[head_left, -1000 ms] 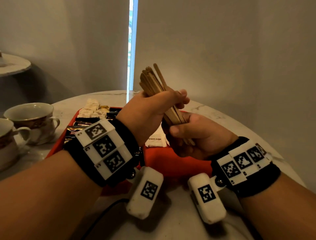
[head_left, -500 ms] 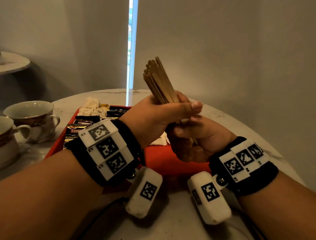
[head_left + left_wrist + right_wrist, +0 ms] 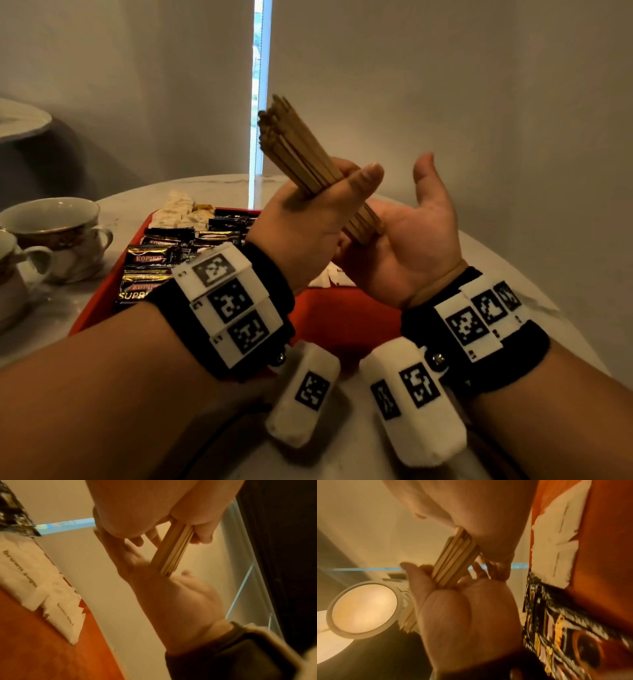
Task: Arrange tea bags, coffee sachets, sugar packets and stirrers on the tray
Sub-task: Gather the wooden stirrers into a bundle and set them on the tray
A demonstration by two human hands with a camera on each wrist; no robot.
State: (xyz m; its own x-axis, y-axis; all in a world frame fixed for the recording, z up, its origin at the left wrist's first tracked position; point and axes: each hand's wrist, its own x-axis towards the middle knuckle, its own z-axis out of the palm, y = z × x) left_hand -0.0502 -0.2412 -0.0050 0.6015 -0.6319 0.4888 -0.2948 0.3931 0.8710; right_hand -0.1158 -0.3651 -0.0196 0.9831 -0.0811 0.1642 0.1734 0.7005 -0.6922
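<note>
My left hand (image 3: 318, 212) grips a bundle of wooden stirrers (image 3: 298, 150) round its middle, tilted up and to the left above the red tray (image 3: 342, 315). My right hand (image 3: 411, 240) is spread open, palm up, with the bundle's lower ends (image 3: 173, 553) touching its palm (image 3: 462, 608). On the tray lie black coffee sachets (image 3: 150, 260), pale tea bags (image 3: 178, 212) at the far end and white brown-sugar packets (image 3: 25, 577) near the middle, partly hidden behind my hands.
Two patterned teacups (image 3: 58, 233) stand left of the tray on the round marble table (image 3: 342, 455). A smaller round table (image 3: 20, 120) sits at the far left. Grey walls close in behind. The tray's near right part is bare red.
My right hand has let go of the bundle's lower end and spread flat beneath it. The stirrers, uneven a second ago, now sit squared together, and the left hand holds them slightly higher.
</note>
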